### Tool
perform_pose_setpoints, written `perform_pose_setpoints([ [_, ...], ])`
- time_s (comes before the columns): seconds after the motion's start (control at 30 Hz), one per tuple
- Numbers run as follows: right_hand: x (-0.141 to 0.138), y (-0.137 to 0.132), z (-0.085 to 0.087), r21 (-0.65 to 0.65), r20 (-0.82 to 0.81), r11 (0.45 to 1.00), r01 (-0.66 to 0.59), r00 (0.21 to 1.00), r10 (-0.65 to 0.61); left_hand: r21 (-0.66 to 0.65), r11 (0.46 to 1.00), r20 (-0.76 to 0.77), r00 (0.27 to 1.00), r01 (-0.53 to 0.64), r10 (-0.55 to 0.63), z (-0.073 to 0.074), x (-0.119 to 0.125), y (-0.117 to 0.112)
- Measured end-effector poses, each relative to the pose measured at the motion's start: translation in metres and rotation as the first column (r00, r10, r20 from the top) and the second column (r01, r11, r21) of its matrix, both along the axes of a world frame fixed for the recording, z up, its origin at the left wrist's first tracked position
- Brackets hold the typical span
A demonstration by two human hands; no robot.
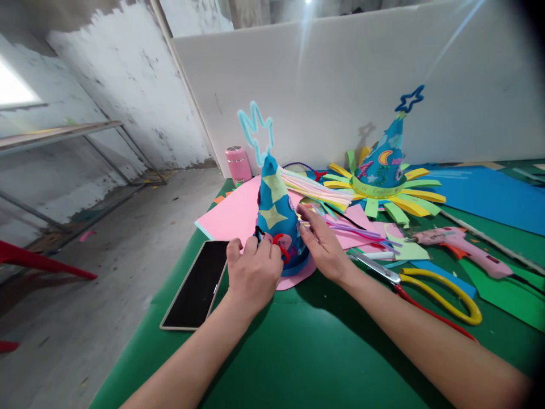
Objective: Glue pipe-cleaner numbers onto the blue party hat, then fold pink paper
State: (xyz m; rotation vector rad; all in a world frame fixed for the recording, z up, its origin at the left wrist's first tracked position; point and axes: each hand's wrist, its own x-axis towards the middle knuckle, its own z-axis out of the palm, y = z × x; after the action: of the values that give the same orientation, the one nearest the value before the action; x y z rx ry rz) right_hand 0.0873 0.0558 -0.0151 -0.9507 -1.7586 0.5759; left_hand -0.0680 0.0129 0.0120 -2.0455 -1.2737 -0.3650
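Blue and cone-shaped, with pale yellow stars on its front, a paper hat (272,199) stands upright near the far edge of the green tabletop (323,352), between the person's two hands. A light-blue fuzzy wire (271,135) rises from its tip. The left hand (255,270) is at the lower front, its grip curled inward beside a bent red wire (284,254); its fingertips are hidden from me, so I cannot tell whether they pinch anything. The right hand (324,247) is at the hat's right side, its grip loosely spread, fingers extended.

Just beside the left hand lies a dark-screened phone (196,287). Pink paper (232,213) lies behind the phone, and a pink bottle (239,166) stands farther back. Near the right forearm are scissors (395,276) with a yellow handle and a red one, then a pink glue gun (477,250). Behind these stands a second blue hat (385,162), ringed by yellow and green paper strips (413,204).
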Motion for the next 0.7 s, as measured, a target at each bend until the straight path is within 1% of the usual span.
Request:
perform_pose_setpoints([
  [0.1,-0.0006,-0.0002,0.0003,0.005,0.006,1.0,0.002,1.0,-0.002,0.015,1.0,0.016,1.0,0.012,-0.012,-0.0011,0.0004,0.0018],
  [0.23,-0.0005,-0.0006,0.0007,0.011,0.02,1.0,-0.004,1.0,0.004,-0.001,1.0,0.055,0.998,0.028,-0.028,-0.0018,0.0012,0.003],
  [0.4,-0.0011,-0.0022,0.0022,0.028,0.067,1.0,-0.014,0.998,0.012,0.01,1.0,0.001,1.0,0.012,-0.012,-0.0013,0.0004,0.002],
  [0.47,-0.0019,-0.0025,0.0033,0.04,0.084,0.999,-0.009,0.996,0.006,0.015,1.0,0.008,1.0,0.012,-0.013,-0.0015,-0.0004,0.0016],
  [0.6,-0.0028,-0.0019,0.0045,0.078,0.157,0.997,-0.015,0.988,0.003,0.01,1.0,0.035,0.999,0.014,-0.015,-0.0018,-0.0019,0.0014],
  [0.7,-0.0029,-0.0005,0.003,0.103,0.214,0.994,-0.032,0.977,0.01,0.0,0.999,0.065,0.997,0.037,-0.037,-0.0015,-0.0026,0.0014],
])
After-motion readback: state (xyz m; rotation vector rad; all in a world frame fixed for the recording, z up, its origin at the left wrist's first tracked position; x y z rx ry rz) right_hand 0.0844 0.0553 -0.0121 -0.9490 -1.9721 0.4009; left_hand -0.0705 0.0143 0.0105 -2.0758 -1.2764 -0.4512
